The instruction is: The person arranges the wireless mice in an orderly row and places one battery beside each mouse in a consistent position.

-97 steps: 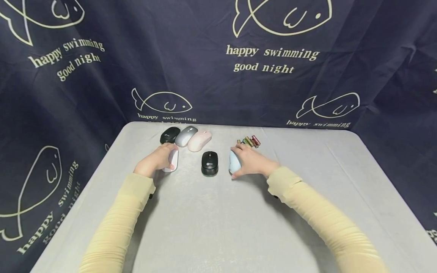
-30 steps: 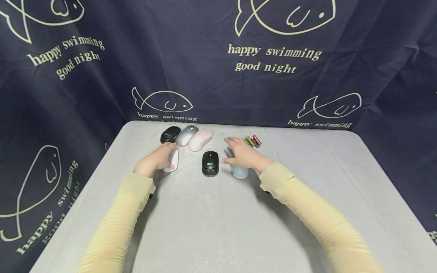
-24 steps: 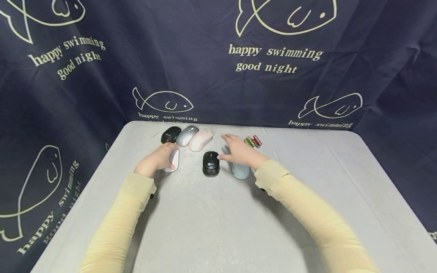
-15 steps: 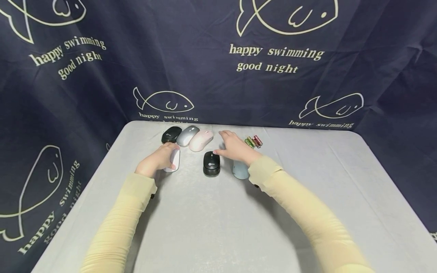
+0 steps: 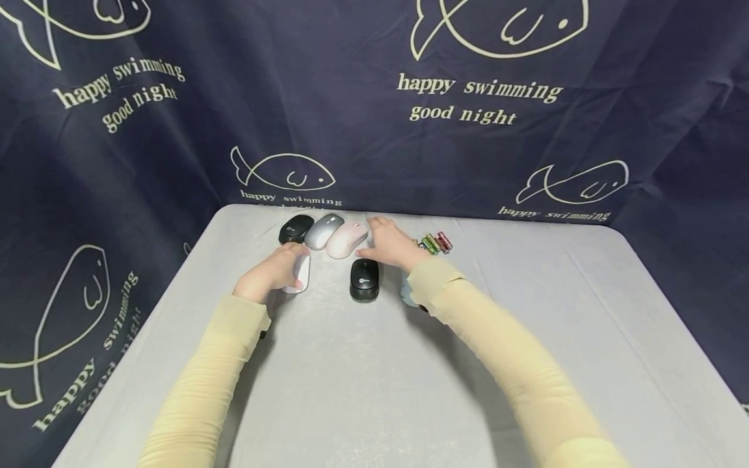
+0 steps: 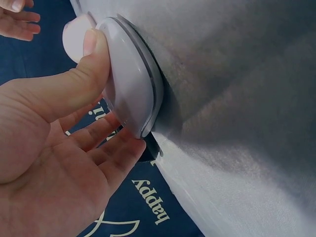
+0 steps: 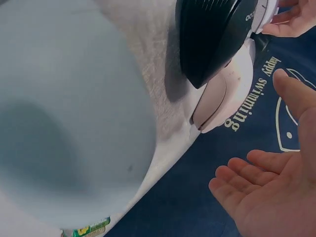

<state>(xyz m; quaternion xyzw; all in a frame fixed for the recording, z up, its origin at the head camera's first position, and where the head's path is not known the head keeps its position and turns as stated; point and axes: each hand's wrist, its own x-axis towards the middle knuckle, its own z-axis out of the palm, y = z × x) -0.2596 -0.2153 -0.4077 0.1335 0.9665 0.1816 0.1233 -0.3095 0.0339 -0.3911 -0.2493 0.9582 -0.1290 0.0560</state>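
Note:
My left hand [image 5: 270,272] grips a white computer mouse [image 5: 302,273] on the table, thumb on one side and fingertips on the other; the left wrist view shows the mouse's pale rounded top [image 6: 129,74]. My right hand [image 5: 391,244] is open, with nothing between thumb and fingers. It hovers just behind a black mouse [image 5: 364,284], its fingertips close to the right side of a pink mouse [image 5: 346,240]. A light blue mouse [image 5: 407,296] lies under the right wrist, partly hidden by the sleeve; it looms large in the right wrist view.
Behind the left hand a second black mouse [image 5: 296,229] and a silver mouse [image 5: 324,232] stand in a row with the pink one. Several small batteries [image 5: 435,243] lie right of the right hand. A dark blue fish-print curtain [image 5: 374,130] hangs behind the grey-white table [image 5: 374,390].
My right hand has let go of the light blue mouse and moved left and away from me, past the front black mouse towards the pink one. The left hand keeps its grip.

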